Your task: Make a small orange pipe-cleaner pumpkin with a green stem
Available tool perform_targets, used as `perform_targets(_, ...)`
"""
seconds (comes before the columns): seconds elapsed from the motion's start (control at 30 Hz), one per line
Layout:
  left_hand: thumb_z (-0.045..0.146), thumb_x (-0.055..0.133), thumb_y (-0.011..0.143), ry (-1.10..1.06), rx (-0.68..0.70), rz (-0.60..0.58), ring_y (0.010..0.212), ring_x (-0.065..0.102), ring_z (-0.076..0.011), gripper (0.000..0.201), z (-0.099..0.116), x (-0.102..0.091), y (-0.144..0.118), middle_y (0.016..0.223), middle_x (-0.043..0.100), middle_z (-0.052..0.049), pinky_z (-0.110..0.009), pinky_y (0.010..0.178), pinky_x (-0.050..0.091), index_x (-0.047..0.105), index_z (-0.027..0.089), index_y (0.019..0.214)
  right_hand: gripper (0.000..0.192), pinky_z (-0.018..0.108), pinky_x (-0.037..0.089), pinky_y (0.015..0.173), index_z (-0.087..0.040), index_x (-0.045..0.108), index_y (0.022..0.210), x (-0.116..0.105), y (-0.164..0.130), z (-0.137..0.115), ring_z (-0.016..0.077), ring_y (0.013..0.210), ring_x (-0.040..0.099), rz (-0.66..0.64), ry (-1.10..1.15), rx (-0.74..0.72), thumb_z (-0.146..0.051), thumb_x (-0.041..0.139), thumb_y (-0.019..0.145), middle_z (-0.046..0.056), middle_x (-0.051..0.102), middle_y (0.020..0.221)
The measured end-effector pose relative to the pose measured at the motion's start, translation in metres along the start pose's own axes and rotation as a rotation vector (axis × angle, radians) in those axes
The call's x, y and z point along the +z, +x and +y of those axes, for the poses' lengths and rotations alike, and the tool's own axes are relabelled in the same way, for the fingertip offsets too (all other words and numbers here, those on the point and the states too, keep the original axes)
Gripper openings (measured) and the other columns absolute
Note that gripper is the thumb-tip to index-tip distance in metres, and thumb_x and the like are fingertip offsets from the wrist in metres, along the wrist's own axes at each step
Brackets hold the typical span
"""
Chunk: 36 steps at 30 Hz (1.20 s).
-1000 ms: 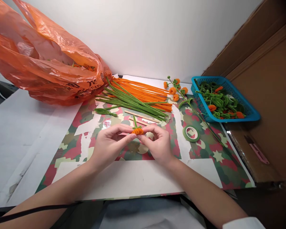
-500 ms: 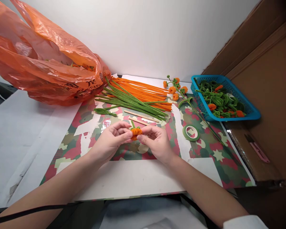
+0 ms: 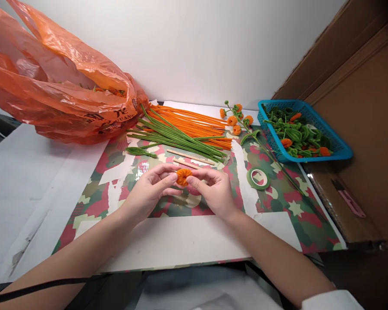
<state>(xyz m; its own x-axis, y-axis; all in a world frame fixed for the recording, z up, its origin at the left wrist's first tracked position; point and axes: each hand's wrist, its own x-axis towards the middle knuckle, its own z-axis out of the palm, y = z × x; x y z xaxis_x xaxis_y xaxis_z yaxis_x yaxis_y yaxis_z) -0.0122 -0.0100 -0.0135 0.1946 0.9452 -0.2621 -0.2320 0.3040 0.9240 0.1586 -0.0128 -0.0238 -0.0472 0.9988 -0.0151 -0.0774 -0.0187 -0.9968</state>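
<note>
An orange pipe-cleaner flower head (image 3: pixel 183 177) is pinched between my two hands above the camouflage-patterned table cover. My left hand (image 3: pixel 155 183) grips its left edge with thumb and fingers. On the opposite edge, my right hand (image 3: pixel 213 187) holds it the same way. The flower's round ribbed face is turned up toward me, and its underside is hidden. Just beyond my fingers lie two thin wooden sticks (image 3: pixel 190 156). Behind them are green pipe cleaners (image 3: pixel 184 140) and a bundle of orange pipe cleaners (image 3: pixel 197 120). A green leaf piece (image 3: pixel 141 151) rests to the left.
An orange plastic bag (image 3: pixel 84 103) stands at the back left. Rightward are a roll of green tape (image 3: pixel 258 178), a stem of orange flowers (image 3: pixel 245 122), and a blue basket (image 3: pixel 339 154) of green and orange pieces. A pink-handled cutter (image 3: pixel 351 202) lies on cardboard at far right.
The orange flower head has been tipped in my fingers, so its round face now shows and the green part on top is out of sight. Both hands still hold it.
</note>
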Motion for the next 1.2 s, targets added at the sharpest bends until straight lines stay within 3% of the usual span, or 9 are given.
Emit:
perform_targets(0.1,0.037,0.079,0.075,0.032,0.021,-0.011,0.079,0.070,-0.0160,0.029,-0.002,-0.001,0.000,0.094,0.072,-0.003,-0.023,0.063,0.062,0.072,0.022,0.098,0.018,0.028,0.055,0.057,-0.020,0.074,0.091,0.000,-0.002,-0.005,0.0169,0.070,0.067,0.046,-0.166,-0.202,-0.029,0.073,0.076,0.003,0.072,0.079)
perform_targets(0.23,0.038,0.080,0.074,0.066,0.063,0.056,0.083,0.070,-0.0182,0.031,-0.003,0.001,-0.002,0.097,0.072,-0.004,-0.026,0.066,0.063,0.072,0.021,0.099,0.030,0.037,0.056,0.085,-0.023,0.070,0.104,0.000,-0.003,-0.007,0.0206,0.096,0.065,0.079,-0.381,-0.582,-0.024,0.077,0.074,0.006,0.070,0.100)
perform_targets(0.3,0.039,0.080,0.072,0.078,0.062,0.068,0.082,0.071,-0.0195,0.034,-0.003,0.002,-0.002,0.093,0.073,-0.005,-0.029,0.067,0.063,0.071,0.021,0.099,0.034,0.040,0.054,0.090,-0.023,0.069,0.105,0.000,-0.003,-0.004,0.0223,0.101,0.064,0.090,-0.450,-0.671,-0.024,0.080,0.073,0.007,0.070,0.101)
perform_targets(0.53,0.037,0.081,0.073,0.060,0.048,-0.017,0.069,0.071,-0.0158,0.035,-0.003,0.005,-0.004,0.076,0.072,-0.002,-0.027,0.067,0.062,0.069,0.020,0.102,0.021,0.040,0.055,0.086,-0.024,0.072,0.097,0.000,-0.003,0.003,0.0220,0.096,0.066,0.093,-0.480,-0.655,-0.022,0.077,0.076,0.006,0.071,0.095)
perform_targets(0.7,0.033,0.082,0.071,0.096,0.121,0.011,0.071,0.070,-0.0156,0.037,0.000,0.008,-0.006,0.075,0.072,-0.002,-0.025,0.067,0.060,0.066,0.019,0.102,0.022,0.039,0.056,0.084,-0.024,0.073,0.097,0.000,-0.002,0.005,0.0221,0.095,0.067,0.064,-0.451,-0.628,-0.024,0.078,0.076,0.006,0.071,0.095)
perform_targets(0.97,0.035,0.081,0.071,0.095,0.058,0.022,0.066,0.068,-0.0157,0.038,0.002,0.009,-0.008,0.070,0.070,0.000,-0.026,0.064,0.059,0.065,0.020,0.103,0.025,0.041,0.055,0.086,-0.022,0.068,0.108,0.000,-0.001,0.009,0.0235,0.098,0.065,-0.001,-0.498,-0.702,-0.024,0.067,0.083,0.008,0.069,0.099)
perform_targets(1.2,0.037,0.083,0.068,0.072,0.008,0.046,0.065,0.069,-0.0161,0.041,0.000,0.010,-0.006,0.071,0.072,0.000,-0.026,0.064,0.058,0.065,0.021,0.102,0.030,0.040,0.055,0.087,-0.024,0.063,0.115,0.003,-0.003,0.011,0.0235,0.102,0.062,0.037,-0.562,-0.762,-0.021,0.060,0.085,0.008,0.066,0.105)
